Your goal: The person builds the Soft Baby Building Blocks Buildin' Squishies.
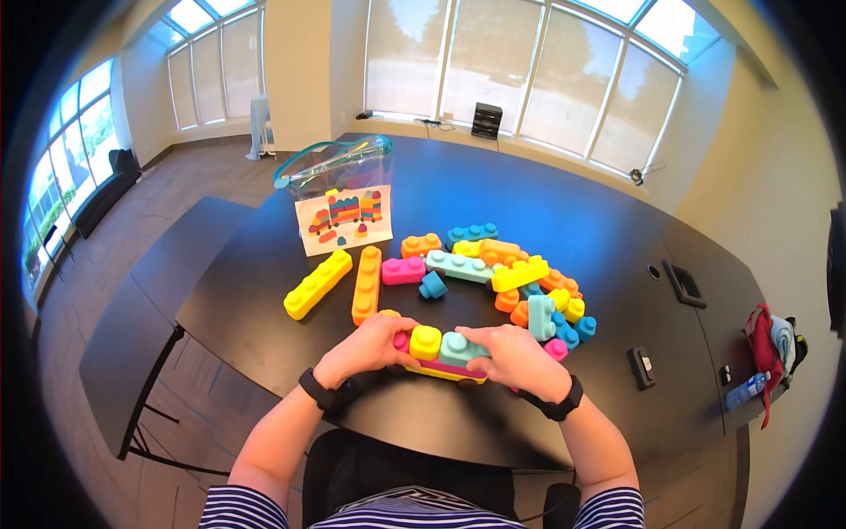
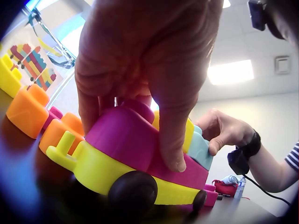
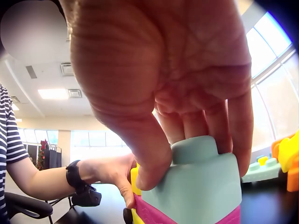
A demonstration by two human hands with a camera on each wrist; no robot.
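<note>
The right-hand grip (image 1: 522, 360) pinches a pale teal block (image 3: 191, 191), thumb on its near side and fingers on its far side, with the block's knob upright between them. The block sits directly under the palm, on the right end of a wheeled toy (image 1: 445, 371), its lower edge meeting a magenta layer; whether it is fully seated I cannot tell.

The left-hand grip (image 1: 370, 346) is closed about the toy's left end, its thumb against the magenta near side and its fingers beyond a rounded magenta hump (image 2: 124, 133). The toy's long axis runs left to right between the two hands, the right end slightly nearer the person, so the teal block belongs to the right hand's reach and the hump to the left's. A yellow block (image 1: 426, 342) stands in the middle of the row, between hump and teal block.

Under them, dark wheels (image 2: 133, 193) carry the toy at the near edge of the tabletop (image 1: 599, 238). An orange long brick (image 1: 367, 285) and a yellow long brick (image 1: 318, 284) lie to the far left, both pointing away from the person. The other loose bricks (image 1: 520, 275) curve round on the far and right sides. Farther left stands a clear bag (image 1: 339, 167) with a picture card (image 1: 344, 219).
</note>
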